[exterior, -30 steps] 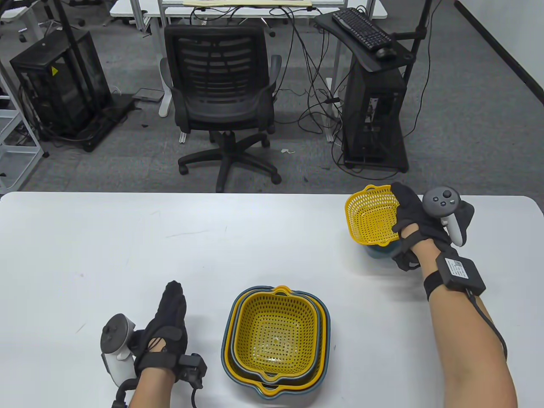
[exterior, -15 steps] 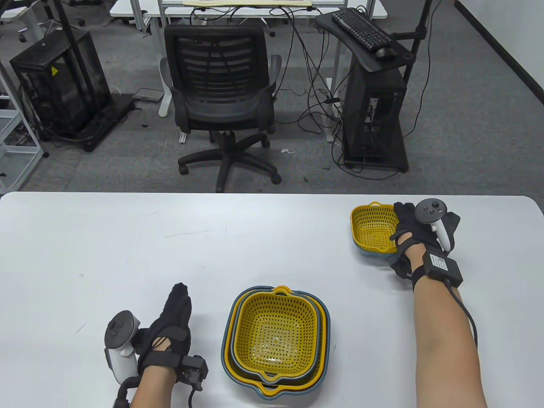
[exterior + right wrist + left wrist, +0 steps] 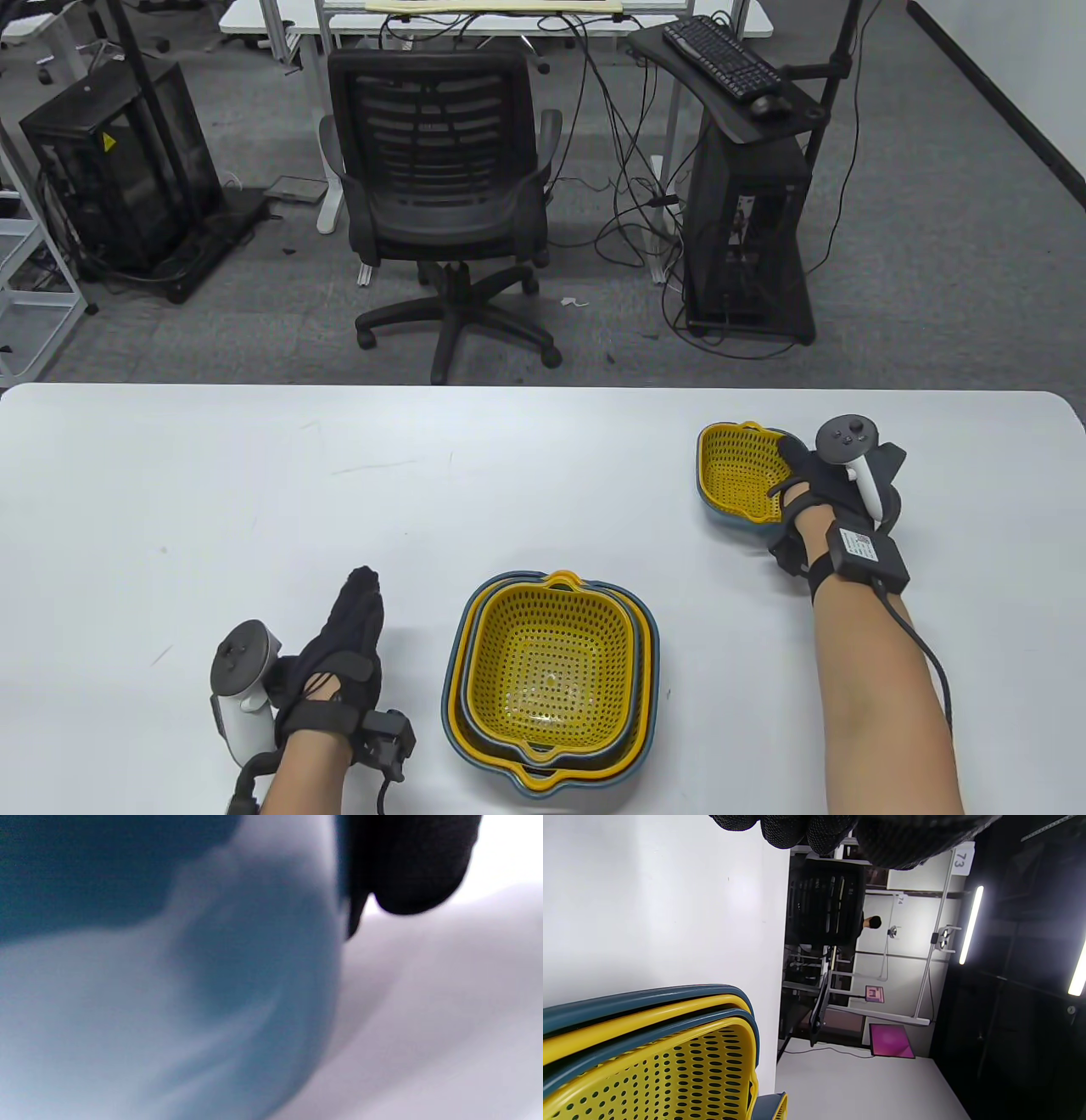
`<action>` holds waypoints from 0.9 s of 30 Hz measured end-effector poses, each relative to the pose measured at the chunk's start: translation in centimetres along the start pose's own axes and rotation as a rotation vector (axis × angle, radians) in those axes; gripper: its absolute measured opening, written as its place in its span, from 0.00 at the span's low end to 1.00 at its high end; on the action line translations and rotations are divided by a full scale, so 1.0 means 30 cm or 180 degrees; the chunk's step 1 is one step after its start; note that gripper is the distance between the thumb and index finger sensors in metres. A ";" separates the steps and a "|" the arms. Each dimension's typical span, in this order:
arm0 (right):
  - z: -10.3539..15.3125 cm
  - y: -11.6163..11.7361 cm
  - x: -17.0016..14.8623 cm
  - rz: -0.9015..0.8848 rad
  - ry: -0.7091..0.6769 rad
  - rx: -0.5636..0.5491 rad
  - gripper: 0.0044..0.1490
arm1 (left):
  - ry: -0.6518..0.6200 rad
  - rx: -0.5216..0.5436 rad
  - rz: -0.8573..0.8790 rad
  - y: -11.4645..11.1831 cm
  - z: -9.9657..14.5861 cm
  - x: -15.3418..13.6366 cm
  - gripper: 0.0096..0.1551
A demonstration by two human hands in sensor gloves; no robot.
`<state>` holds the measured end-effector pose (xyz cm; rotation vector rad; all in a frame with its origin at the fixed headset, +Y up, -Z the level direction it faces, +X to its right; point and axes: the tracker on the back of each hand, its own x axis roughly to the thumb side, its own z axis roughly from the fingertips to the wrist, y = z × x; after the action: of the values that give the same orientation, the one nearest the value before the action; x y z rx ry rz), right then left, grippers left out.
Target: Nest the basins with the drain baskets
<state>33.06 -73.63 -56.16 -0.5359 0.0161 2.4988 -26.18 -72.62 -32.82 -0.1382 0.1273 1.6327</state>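
A: What does your right hand (image 3: 819, 484) hold?

B: It grips the small yellow basket (image 3: 740, 471), now seated in the small blue basin (image 3: 736, 516) on the table (image 3: 254, 509); 1 second ago it was tilted above. This pair looks nested.

A: And the left hand (image 3: 339, 654)?

B: It rests flat and holds nothing, beside the nested stack (image 3: 550, 675). The right wrist view is only a blur.

- We note a yellow perforated small basket (image 3: 736, 469) in a teal-blue small basin (image 3: 740, 514).
- Nearer the white table (image 3: 254, 509) front edge: alternating yellow and teal stack (image 3: 550, 675).
- Our gloves: black.
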 end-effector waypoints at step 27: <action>0.566 -0.182 0.299 -0.0678 -0.1067 0.0438 0.35 | 0.0123 -0.0017 0.0148 0.017 0.002 -0.009 0.41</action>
<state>22.95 -62.09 -43.40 -0.0543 0.0016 2.3263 -26.67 -72.90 -32.71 -0.1720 0.1567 1.6774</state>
